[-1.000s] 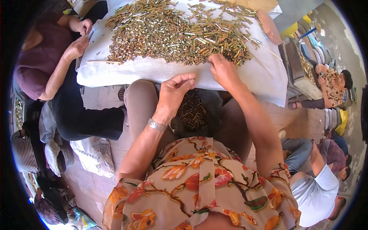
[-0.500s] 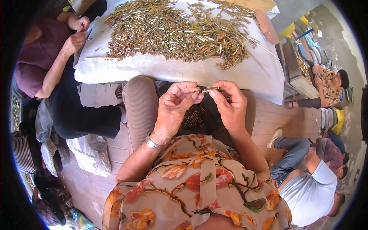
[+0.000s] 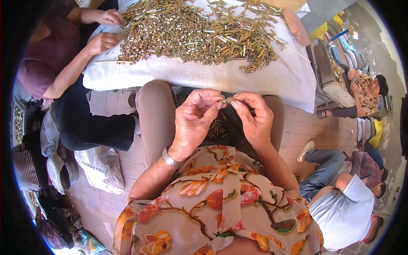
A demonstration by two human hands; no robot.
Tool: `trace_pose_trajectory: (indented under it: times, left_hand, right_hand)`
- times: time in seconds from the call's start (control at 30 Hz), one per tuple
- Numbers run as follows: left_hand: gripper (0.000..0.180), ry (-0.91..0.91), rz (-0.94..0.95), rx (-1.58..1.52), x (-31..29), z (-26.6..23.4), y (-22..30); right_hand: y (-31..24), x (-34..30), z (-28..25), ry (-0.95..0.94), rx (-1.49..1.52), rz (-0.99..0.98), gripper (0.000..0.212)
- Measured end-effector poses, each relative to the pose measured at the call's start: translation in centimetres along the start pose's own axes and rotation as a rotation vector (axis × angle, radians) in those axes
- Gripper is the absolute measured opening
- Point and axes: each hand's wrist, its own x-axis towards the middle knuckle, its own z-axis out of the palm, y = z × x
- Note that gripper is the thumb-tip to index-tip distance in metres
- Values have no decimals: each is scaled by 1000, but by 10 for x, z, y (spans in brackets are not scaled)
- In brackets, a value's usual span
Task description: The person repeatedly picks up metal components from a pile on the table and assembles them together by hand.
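Note:
My left hand (image 3: 192, 119) and my right hand (image 3: 256, 118) meet above my lap, fingertips closed in a pinch. Between them is a short, thin, brass-coloured metal bolt (image 3: 228, 101), lying nearly level. The left fingers grip one end and the right fingers the other; both ends are partly hidden. Below the hands, between my knees, several similar metal pieces (image 3: 218, 127) lie on something dark. Ahead spreads a large pile of small nut-like rings and slim metal rods (image 3: 187, 36) on a white-covered table (image 3: 204, 78).
At the left, a co-worker's two hands (image 3: 106, 42) reach to the pile's edge. Thin sticks (image 3: 112, 62) lie on the cover. A white plastic bag (image 3: 100, 170) stands on the brick floor. Other people (image 3: 344, 208) sit at the right, near a wooden box (image 3: 338, 93).
The pieces in my fingers, angled and longer before, now show as one shorter, level piece, my fingertips closer together. The co-worker's hands have moved right, onto the table.

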Motion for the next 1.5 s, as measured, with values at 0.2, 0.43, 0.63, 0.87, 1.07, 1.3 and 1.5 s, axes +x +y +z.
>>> trace_pose_trajectory:
  times: [0.2,0.43,0.63,0.87,1.07,1.3,1.5]
  left_hand:
    - [18,-185,-47,36,9,-14,14]
    - [22,-544,-406,-286,24,-31,8]
    - [15,-465,-498,-82,43,-27,-3]
    - [12,-1,365,998,121,-21,-59]
    - [16,0,346,1320,139,2,-71]
    - [14,-45,446,1410,135,0,-72]
    - [8,-45,438,1660,147,15,-75]
  right_hand:
    - [-11,6,-11,-145,112,177,14]
    - [-21,4,-18,-373,420,491,15]
    - [1,12,-15,-270,915,762,24]
    - [95,112,-44,-10,-450,49,16]
    - [110,139,-40,-208,-1108,-207,8]
    - [108,136,-40,-263,-1136,-172,12]
    - [101,129,-47,-249,-989,-172,11]
